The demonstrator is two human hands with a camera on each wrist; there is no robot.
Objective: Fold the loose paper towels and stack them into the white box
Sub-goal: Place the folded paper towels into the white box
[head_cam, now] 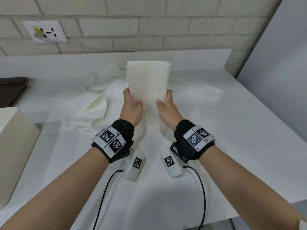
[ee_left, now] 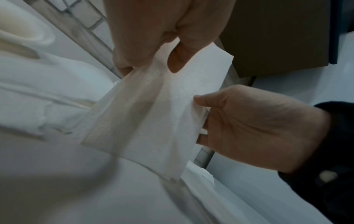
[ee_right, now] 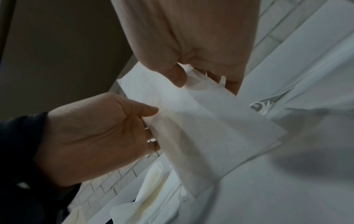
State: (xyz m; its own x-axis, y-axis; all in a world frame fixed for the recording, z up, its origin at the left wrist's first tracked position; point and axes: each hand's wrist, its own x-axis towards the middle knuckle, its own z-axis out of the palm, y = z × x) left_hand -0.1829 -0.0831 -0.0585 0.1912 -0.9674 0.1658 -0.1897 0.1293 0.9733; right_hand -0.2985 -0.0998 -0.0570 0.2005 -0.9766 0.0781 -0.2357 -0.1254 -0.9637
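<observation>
I hold a folded white paper towel (head_cam: 147, 83) upright above the table, its lower end between both hands. My left hand (head_cam: 132, 98) pinches its left edge, thumb in front and fingers behind. My right hand (head_cam: 164, 97) pinches the right edge the same way. The left wrist view shows my left hand (ee_left: 151, 65) gripping the towel (ee_left: 153, 113), with the right hand (ee_left: 249, 128) opposite. The right wrist view shows my right hand (ee_right: 205, 81) on the towel (ee_right: 201, 121). Loose paper towels (head_cam: 93, 105) lie crumpled on the table behind. The white box (head_cam: 15, 146) stands at the near left.
More flat sheets (head_cam: 199, 95) lie at the right rear of the white table (head_cam: 249, 146). A dark tray (head_cam: 13, 90) sits at the far left. A brick wall with a picture card (head_cam: 44, 31) runs behind. The table's edge slants along the right.
</observation>
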